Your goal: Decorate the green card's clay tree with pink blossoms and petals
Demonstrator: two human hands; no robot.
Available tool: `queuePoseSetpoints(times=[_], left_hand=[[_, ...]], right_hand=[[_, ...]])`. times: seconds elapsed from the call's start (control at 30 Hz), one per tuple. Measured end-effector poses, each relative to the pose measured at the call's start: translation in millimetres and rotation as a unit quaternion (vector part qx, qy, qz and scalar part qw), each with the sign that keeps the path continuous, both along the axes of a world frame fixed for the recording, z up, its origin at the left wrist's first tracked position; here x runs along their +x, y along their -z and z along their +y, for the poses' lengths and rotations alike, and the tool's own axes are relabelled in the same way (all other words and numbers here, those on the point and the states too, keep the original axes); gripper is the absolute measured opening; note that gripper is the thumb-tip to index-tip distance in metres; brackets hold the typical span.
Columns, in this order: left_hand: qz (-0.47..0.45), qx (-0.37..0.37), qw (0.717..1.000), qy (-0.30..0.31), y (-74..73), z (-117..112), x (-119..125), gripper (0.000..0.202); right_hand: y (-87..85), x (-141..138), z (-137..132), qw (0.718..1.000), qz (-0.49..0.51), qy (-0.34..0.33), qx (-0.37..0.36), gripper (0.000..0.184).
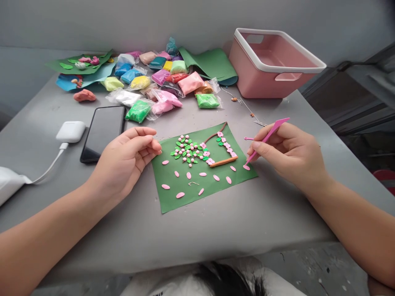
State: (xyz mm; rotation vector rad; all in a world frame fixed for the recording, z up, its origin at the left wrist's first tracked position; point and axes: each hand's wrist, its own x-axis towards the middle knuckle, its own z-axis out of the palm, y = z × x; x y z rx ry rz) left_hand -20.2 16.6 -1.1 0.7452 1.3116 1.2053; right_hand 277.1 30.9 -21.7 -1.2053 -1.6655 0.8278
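A green sheet (197, 197) lies on the grey table (216, 230), carrying a clay picture: a cluster of pink flowers and green leaves (189, 150), a brown branch (224, 161) and several loose pink petals. My right hand (290, 154) grips a pink modelling tool (267, 137) like a pen, its tip touching a pink petal (246, 167) at the sheet's right edge. My left hand (126, 160) rests at the sheet's left edge, fingers curled loosely with thumb and fingertips together; nothing shows in them.
Several bags of coloured clay (160, 88) lie behind the sheet. A pink tub (274, 61) stands at the back right. A black phone (103, 131), a white earbud case (70, 130) with a cable, and more green and blue sheets (80, 68) occupy the left.
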Motion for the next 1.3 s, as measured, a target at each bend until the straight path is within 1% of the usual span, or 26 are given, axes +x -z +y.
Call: queuePoseSetpoints(times=[0.23,0.47,0.6,0.83,0.93,1.0,1.03,1.07,1.1,1.13,1.2,1.23,1.27,1.3], left_hand=[[0.002,0.000,1.000,-0.003,1.9,0,-1,0.007],[0.003,0.001,1.000,-0.001,3.2,1,0,0.009],[0.000,0.003,1.000,0.001,3.2,1,-1,0.009],[0.000,0.000,1.000,0.007,1.4,1,0,0.008],[0.007,-0.003,1.000,0.011,0.2,2,-1,0.007],[0.033,0.000,0.999,0.033,-1.8,4,-4,0.005],[0.062,0.008,0.997,0.052,-3.0,6,-7,0.005],[0.108,0.022,0.991,0.075,-4.2,8,-10,0.008],[0.171,0.042,0.980,0.097,-5.2,10,-14,0.012],[0.247,0.066,0.960,0.115,-5.8,12,-18,0.018],[0.405,0.106,0.896,0.147,-6.0,17,-26,0.032],[0.464,0.110,0.862,0.171,-5.6,18,-29,0.040],[0.508,0.106,0.832,0.197,-5.1,20,-32,0.048],[0.538,0.099,0.807,0.222,-4.5,20,-34,0.056]], right_hand=[[3.4,1,0,1.000,-0.024,-0.002,0.000,0.013],[0.2,-3,-3,0.998,-0.038,0.015,-0.042,0.011],[0.4,-1,-4,0.998,-0.054,0.011,-0.035,0.012],[3.6,0,-6,0.996,-0.087,0.009,0.000,0.014],[0.0,0,-6,0.998,-0.061,0.010,-0.023,0.011],[-4.8,1,-3,0.998,-0.007,0.011,-0.060,0.007],[-7.6,2,-1,0.996,0.030,0.016,-0.080,0.006],[-10.3,4,1,0.992,0.070,0.027,-0.097,0.007],[-12.7,6,4,0.986,0.107,0.040,-0.118,0.007],[-14.6,7,8,0.979,0.140,0.056,-0.138,0.008],[-16.6,10,14,0.963,0.190,0.073,-0.178,0.010],[-16.9,10,16,0.957,0.207,0.073,-0.192,0.011],[-16.7,10,18,0.952,0.218,0.070,-0.204,0.013],[-16.3,10,19,0.948,0.224,0.067,-0.213,0.014]])
